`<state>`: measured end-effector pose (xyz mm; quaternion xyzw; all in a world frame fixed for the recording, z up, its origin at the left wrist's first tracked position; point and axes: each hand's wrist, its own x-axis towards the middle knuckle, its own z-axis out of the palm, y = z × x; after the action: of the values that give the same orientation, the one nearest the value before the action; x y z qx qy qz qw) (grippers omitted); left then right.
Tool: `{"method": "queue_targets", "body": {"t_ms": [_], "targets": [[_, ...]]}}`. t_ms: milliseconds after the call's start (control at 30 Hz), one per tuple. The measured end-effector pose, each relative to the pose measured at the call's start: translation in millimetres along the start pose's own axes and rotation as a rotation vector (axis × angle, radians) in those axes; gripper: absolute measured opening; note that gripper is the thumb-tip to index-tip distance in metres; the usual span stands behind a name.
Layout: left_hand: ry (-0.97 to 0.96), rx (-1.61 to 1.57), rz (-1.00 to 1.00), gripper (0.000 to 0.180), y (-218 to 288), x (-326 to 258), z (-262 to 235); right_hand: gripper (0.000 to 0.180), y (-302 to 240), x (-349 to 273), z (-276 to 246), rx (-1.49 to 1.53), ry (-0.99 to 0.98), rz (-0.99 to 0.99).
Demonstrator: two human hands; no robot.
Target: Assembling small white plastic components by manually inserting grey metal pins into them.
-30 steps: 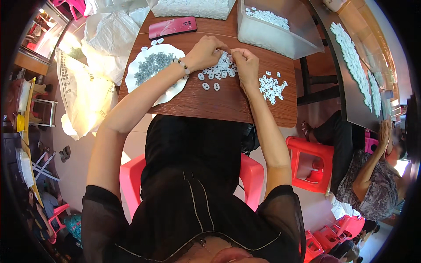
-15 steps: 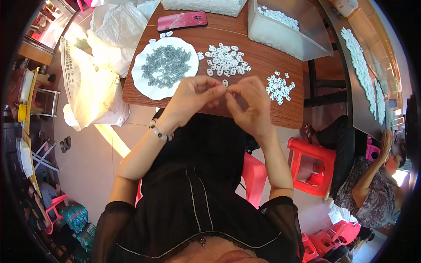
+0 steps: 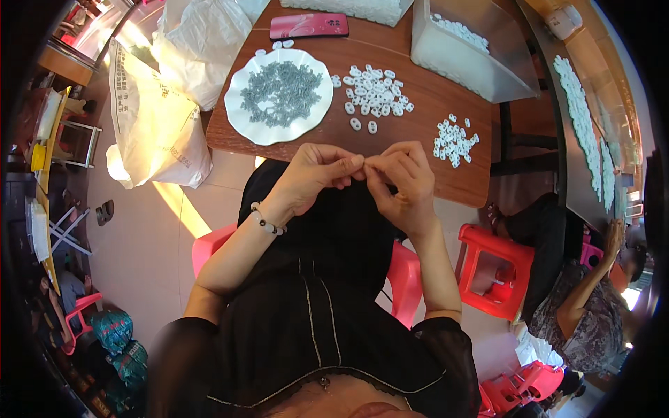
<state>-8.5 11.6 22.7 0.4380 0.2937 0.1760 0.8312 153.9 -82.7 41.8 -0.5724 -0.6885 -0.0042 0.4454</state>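
Above the near edge of the table, my left hand [image 3: 315, 175] and my right hand [image 3: 405, 182] meet fingertip to fingertip, both pinched closed. Whatever lies between the fingertips is too small or hidden to make out. Beyond them is a loose heap of small white oval pieces with two holes [image 3: 376, 90], with two single pieces [image 3: 364, 126] lying nearest my fingers. A white scalloped plate [image 3: 239, 127] on the left holds many small grey, pin-like parts [image 3: 279, 90]. Farther right sits a smaller heap of white pieces [image 3: 455, 143].
A pink phone [image 3: 309, 26] lies behind the plate. At the back right stands a translucent bin [image 3: 453, 61] of white pieces. White sacks [image 3: 157, 118] stand left of the table. A red stool [image 3: 493, 268] is on the right, near another person [image 3: 582, 306] at a side table.
My joined hands have drawn back toward me, from over the tabletop to its near edge. Both stay pinched. The view has shifted slightly, and a second loose white piece is now uncovered.
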Motion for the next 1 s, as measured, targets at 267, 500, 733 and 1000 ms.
{"method": "queue_targets", "body": {"t_ms": [267, 500, 733, 1000], "targets": [[0.049, -0.107, 0.006, 0.017, -8, -1, -2, 0.016, -2, -5, -4, 0.285, -0.026, 0.414], [0.057, -0.080, -0.001, 0.018, -15, -6, 3, 0.021, 7, -23, -3, 0.607, 0.002, 0.745], [0.071, 0.024, 0.091, 0.017, -19, -10, 12, 0.018, -3, -22, -7, 0.816, -0.003, 0.819], [0.079, 0.040, 0.123, 0.017, -22, -8, 13, 0.019, -2, -29, -4, 0.831, -0.059, 0.916]]}}
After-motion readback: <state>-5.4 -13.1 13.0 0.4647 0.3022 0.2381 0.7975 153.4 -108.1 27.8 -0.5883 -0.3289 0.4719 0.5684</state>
